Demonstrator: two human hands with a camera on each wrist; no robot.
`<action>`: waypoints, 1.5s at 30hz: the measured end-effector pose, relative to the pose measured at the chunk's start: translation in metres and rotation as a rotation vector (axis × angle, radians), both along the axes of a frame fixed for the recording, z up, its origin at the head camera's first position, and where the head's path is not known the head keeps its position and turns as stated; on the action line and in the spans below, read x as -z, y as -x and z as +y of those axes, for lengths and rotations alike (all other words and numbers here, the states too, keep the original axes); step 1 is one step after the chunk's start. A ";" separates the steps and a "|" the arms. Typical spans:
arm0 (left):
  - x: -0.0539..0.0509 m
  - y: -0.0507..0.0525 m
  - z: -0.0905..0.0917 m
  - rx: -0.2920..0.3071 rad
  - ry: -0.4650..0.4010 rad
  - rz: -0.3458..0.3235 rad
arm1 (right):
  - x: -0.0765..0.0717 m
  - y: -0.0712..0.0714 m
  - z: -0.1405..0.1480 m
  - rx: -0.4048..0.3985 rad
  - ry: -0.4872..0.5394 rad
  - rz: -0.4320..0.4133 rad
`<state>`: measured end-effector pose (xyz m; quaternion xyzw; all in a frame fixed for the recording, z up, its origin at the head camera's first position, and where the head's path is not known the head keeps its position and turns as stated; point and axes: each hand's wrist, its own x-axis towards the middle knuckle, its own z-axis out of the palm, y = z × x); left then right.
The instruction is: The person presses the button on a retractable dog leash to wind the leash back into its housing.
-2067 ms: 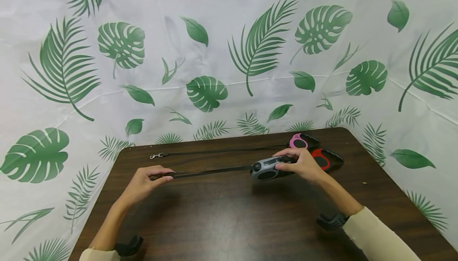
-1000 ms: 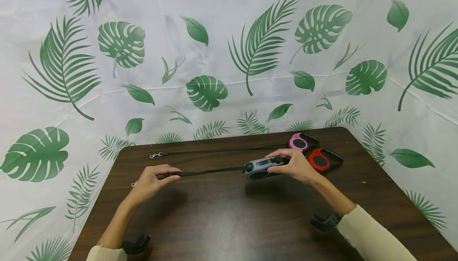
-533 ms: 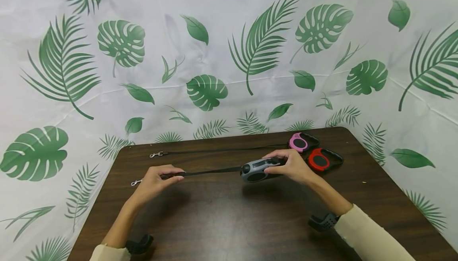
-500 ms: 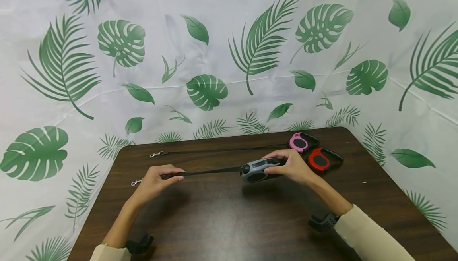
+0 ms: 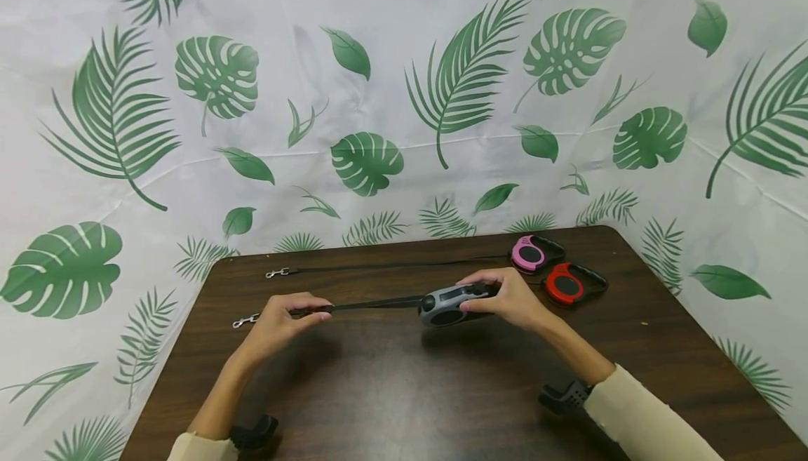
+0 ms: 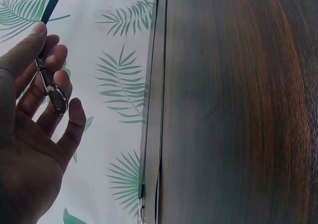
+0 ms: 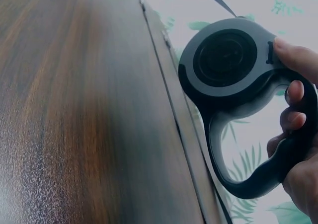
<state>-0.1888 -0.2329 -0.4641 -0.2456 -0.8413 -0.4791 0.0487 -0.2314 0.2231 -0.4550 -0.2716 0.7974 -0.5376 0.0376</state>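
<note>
My right hand (image 5: 508,298) grips the black handle of a grey retractable dog leash (image 7: 223,60), its thumb on the upper part of the case. The leash is held above the table, with its shadow below. My left hand (image 5: 284,317) pinches the end of that leash's black strap (image 5: 366,304), which runs fairly straight between both hands. In the left wrist view the metal clip (image 6: 55,96) of this strap hangs in front of my curled fingers. A red retractable leash (image 5: 564,284) and a pink one (image 5: 527,254) lie at the back right.
The pink leash's strap (image 5: 391,265) stretches along the back of the brown table (image 5: 404,391) to a silver clip (image 5: 278,274). Another silver clip (image 5: 245,321) lies left of my left hand. A leaf-patterned cloth (image 5: 379,96) hangs behind the table.
My left hand has moved to the right and my right hand to the left, so the strap between them is shorter. The clip on the table at the left has come into sight.
</note>
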 end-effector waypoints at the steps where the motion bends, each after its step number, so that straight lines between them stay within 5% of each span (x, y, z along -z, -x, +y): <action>1: 0.000 0.000 0.001 -0.001 -0.001 -0.004 | 0.000 0.000 -0.001 0.001 -0.001 0.002; 45: 0.008 0.000 0.040 0.113 -0.016 -0.049 | 0.005 -0.008 -0.035 -0.042 0.023 -0.016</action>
